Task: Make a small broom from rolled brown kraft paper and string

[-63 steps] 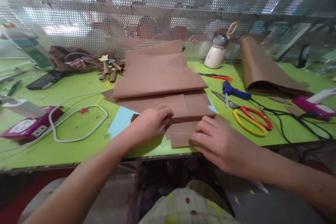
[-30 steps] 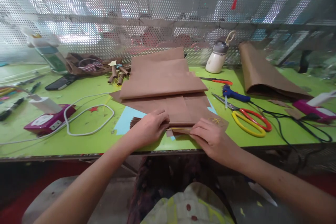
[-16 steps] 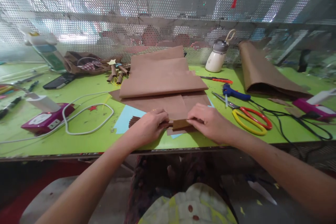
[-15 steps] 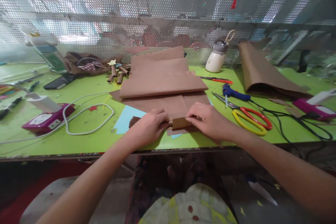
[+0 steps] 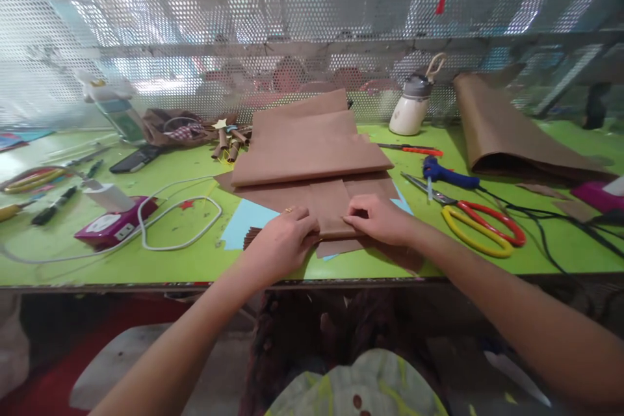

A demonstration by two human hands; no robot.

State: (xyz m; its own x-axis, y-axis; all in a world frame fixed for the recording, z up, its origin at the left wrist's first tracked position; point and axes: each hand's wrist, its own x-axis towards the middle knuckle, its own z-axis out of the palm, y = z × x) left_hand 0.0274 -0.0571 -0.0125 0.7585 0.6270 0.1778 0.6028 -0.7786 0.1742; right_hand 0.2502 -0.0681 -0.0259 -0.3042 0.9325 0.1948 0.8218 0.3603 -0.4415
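Note:
A strip of brown kraft paper [image 5: 334,229] runs between my hands near the table's front edge. Its left end shows as narrow pleats [image 5: 251,236], beyond my left hand [image 5: 288,239], whose fingers are closed over the folded part. My right hand [image 5: 377,220] pinches the strip's right side between thumb and fingers. Beneath lie more brown sheets and light blue paper [image 5: 247,220]. Behind my hands rests a large folded brown paper sheet [image 5: 312,159]. The undersides of both hands' fingers are partly hidden.
To the right lie scissors [image 5: 480,224] with yellow and red handles, a blue glue gun [image 5: 448,173] and black cords. A white bottle [image 5: 410,107] and a rolled brown paper [image 5: 507,136] stand behind. Leftward are a purple power adapter [image 5: 116,222], white cable [image 5: 181,248] and phone [image 5: 136,159].
The strip between my hands has turned from an upright fold to lying flatter. My fingers have shifted slightly along it. The whole view has moved a little, so table items appear further right.

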